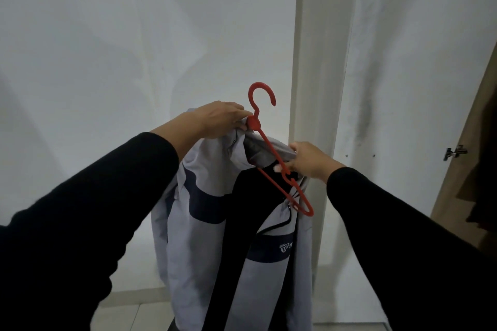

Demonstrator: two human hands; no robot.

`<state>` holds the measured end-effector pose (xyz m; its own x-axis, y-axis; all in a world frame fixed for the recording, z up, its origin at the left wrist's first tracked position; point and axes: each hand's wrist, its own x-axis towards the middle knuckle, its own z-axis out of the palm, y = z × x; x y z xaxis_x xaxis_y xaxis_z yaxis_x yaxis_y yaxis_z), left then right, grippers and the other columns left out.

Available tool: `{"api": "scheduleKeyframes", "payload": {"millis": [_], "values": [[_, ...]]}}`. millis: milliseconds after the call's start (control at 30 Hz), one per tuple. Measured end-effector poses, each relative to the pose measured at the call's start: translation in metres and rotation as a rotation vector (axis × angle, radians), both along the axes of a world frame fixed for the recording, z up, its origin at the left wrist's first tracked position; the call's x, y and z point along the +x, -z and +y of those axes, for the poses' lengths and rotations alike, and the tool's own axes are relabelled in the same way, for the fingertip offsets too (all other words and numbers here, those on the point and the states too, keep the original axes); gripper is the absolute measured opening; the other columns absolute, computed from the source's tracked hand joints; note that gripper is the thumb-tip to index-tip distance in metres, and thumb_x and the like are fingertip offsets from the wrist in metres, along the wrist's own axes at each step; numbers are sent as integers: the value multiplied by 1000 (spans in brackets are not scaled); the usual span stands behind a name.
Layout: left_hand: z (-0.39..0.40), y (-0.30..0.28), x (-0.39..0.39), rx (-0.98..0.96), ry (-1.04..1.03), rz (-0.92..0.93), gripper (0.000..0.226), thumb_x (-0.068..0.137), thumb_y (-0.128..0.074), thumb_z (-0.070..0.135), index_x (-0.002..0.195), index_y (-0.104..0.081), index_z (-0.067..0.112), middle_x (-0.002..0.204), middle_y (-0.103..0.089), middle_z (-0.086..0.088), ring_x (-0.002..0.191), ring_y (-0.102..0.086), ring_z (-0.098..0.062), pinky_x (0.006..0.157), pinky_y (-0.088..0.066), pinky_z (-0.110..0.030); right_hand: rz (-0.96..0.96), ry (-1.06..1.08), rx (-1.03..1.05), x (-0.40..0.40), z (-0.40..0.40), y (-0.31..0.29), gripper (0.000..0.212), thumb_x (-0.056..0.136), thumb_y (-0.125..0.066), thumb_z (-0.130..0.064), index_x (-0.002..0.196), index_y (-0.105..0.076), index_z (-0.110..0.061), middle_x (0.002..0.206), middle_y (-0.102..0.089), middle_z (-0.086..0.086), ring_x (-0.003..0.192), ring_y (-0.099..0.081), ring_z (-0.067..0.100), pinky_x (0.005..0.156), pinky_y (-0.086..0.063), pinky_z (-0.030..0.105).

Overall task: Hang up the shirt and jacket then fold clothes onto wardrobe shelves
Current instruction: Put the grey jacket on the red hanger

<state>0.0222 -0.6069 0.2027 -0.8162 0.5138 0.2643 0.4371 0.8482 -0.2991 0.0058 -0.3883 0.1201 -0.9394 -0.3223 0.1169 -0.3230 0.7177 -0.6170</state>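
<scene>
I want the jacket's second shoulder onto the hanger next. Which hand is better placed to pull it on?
The right hand, probably: it pinches the jacket collar beside the bare arm of the red hanger. The left hand grips the hanger's neck.

smooth red plastic hanger (pixel 271 148) (slightly glossy), matt grey cloth jacket (pixel 204 223)

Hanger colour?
Red, all of it, hook included: the hanger shows best in the head view, against the light grey jacket.
</scene>
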Motion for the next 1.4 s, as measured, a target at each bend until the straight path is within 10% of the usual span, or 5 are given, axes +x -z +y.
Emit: {"api": "scheduleKeyframes", "payload": {"millis": [400,567,900,1267,1400], "values": [[4,5,-4,-20,46,-28,36,98,-42,10,133,-50,13,129,-55,-8,122,-50,-24,100,-45,-36,-45,471,126,-7,9,30,31,95,-52,-13,67,-43,-7,68,-47,5,57,-46,15,58,-42,23],[0,5,-7,19,27,-47,36,98,-44,11,133,-51,15,130,-56,-6,119,-52,-24,99,-46,-34,-24,454,219,-9,19,39,22,99,-45,-16,103,-58,1,67,-43,3,56,-44,12,67,-41,23],[2,-3,-6,440,7,-256,31,101,-40,22,127,-57,18,131,-56,-2,119,-49,-21,107,-35,-37,-503,206,0,-5,35,33,7,87,-58,0,90,-64,0,87,-64,18,74,-62,26,79,-53,34],[-19,15,-14,34,-172,-83,28,96,-48,18,122,-58,22,115,-63,-3,106,-57,-23,93,-48,-39,-120,276,-64,4,30,13,32,92,-33,4,67,-42,-14,72,-43,3,73,-43,20,58,-34,25],[-15,24,-14,-5,-228,139,16,93,-50,18,107,-57,15,93,-57,-6,89,-58,-25,74,-50,-35,-38,306,-31,6,13,-22,28,100,-35,-4,110,-60,4,110,-60,20,100,-57,29,81,-42,31]]}}
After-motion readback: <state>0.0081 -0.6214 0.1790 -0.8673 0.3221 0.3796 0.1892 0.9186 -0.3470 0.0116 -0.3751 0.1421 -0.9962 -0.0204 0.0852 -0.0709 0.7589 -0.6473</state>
